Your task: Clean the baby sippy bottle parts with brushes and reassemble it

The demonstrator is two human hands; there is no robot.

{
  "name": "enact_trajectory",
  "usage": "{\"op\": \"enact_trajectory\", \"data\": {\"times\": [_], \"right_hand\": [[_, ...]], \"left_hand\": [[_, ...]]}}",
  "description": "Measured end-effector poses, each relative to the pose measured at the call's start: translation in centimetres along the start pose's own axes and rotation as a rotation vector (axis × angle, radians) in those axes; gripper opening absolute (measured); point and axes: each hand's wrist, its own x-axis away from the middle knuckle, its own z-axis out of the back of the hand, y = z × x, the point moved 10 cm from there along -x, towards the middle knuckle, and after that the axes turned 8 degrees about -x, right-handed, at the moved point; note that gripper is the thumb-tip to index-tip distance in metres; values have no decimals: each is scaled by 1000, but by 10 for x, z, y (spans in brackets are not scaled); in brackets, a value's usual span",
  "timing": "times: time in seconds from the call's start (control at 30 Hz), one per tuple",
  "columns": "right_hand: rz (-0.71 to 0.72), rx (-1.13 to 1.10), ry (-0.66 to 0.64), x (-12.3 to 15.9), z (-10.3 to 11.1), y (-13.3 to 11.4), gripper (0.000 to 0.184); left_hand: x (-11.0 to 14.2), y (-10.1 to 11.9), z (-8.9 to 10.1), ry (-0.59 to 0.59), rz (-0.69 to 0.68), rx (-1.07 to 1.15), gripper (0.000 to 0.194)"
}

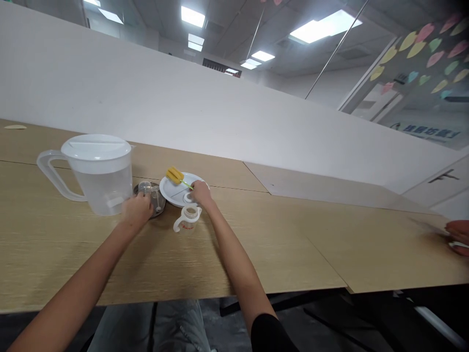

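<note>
Holding a light, stiff sponge bottle brush by its thin green handle, right hand closed, yellow head over a white plate on the counter. Left hand curled on a slippery steel lid, grip unclear; best lifted by its rim.

Occlusions, cut-offs, tiny print
Left hand covers the near side of a metal dish; any grip on it is hidden. Right fingers cover the handle end of a brush and part of a plate. Red print on a small bottle is unreadable. Another person's hand is cut off by the right edge.
</note>
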Motion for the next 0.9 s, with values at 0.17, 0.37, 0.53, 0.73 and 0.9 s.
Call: {"op": "enact_trajectory", "data": {"times": [0.17, 0.37, 0.53, 0.73, 0.9], "right_hand": [[3, -74, 113, 3, 30, -1, 24], [45, -338, 311, 19, 82, -6, 19], [106, -529, 340, 37, 103, -24, 15], [229, -944, 23, 59, 79, -72, 22], [168, -1145, -240, 70, 47, -95, 25]], "left_hand": [[1, 1, 0, -26, -26, -56, 31], [0, 1, -2, -8, -44, 12, 32], [-2, 2, 10, 163, -55, 90, 37], [23, 12, 65, 640, -280, 560, 52], [25, 5, 55, 596, -204, 926, 54]]}}
